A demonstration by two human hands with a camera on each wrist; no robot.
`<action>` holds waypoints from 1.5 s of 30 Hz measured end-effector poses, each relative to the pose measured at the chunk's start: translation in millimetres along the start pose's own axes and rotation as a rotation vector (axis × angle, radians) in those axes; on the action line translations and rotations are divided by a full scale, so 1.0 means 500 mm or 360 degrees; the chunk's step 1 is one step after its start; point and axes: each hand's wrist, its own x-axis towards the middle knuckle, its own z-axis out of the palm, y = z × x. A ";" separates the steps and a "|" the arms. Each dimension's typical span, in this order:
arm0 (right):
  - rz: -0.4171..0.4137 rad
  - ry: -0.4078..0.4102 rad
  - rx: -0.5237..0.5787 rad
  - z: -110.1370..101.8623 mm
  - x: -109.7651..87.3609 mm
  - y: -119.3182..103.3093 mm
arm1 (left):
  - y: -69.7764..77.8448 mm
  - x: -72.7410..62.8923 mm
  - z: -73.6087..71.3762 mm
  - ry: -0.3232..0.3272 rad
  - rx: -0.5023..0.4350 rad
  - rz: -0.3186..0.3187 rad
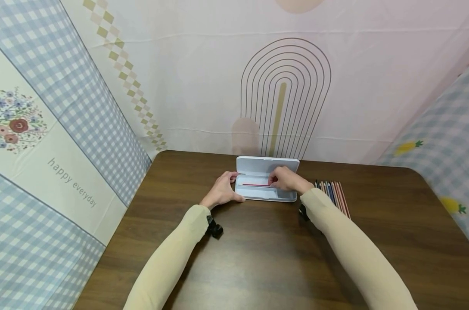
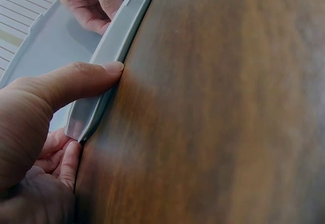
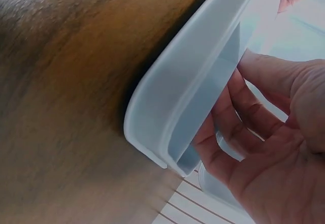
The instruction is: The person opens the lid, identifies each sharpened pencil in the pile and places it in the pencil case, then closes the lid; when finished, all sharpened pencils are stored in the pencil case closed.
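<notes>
A pale blue pencil case (image 1: 256,193) lies on the table with its lid (image 1: 257,164) raised at the back. My left hand (image 1: 222,189) holds the case's left end, the thumb on the front edge and the fingers round the side. Inside the case, a thin red colored pencil (image 1: 253,185) lies lengthwise. At its right end my right hand (image 1: 285,178) has curled fingers, which appear to pinch it. In the right wrist view the fingers (image 3: 238,117) reach down into the case, and the pencil is hidden there.
Right of the case, partly under the right forearm, several colored pencils (image 1: 336,196) lie side by side on the brown wooden table (image 1: 257,258). A printed cloth (image 1: 203,86) hangs behind the table's far edge. Each wrist wears a small black camera (image 1: 215,228).
</notes>
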 end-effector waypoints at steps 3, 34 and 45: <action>-0.0013 0.0027 -0.0032 0.000 -0.001 0.000 | 0.004 0.000 0.001 -0.0004 -0.0016 -0.0010; 0.0076 0.0192 0.0016 0.002 -0.027 -0.026 | 0.008 0.000 0.008 0.0009 -0.0001 -0.0010; 0.0222 0.0255 0.0112 -0.039 -0.089 -0.053 | 0.008 -0.002 0.005 0.0018 0.0004 -0.0021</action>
